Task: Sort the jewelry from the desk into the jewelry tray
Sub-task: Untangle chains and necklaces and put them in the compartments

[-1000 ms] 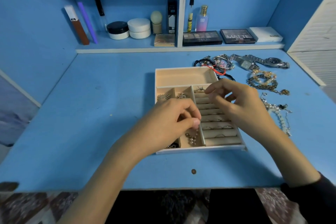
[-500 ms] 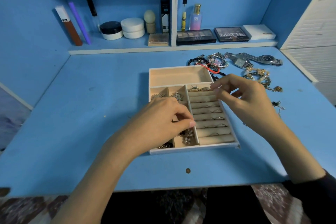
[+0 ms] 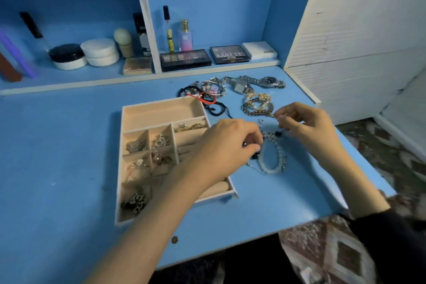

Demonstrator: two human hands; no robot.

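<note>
Hands meet over the right part of the counter, just right of the jewelry tray. The left hand reaches across the tray's near right corner, fingers curled, pinching the dark-beaded end of a white bead bracelet. The bracelet lies on the counter under and between the two hands. The right hand hovers at the bracelet's far end, thumb and forefinger pressed together; whether they hold a thin strand is too blurred to tell. Beyond its fingertips lies a heap of gold bracelets, then two metal watches, with black and red cords by the tray's far right corner. Small tray compartments hold earrings; rings sit in the ring rolls. Makeup palettes lie on the shelf behind.
</note>
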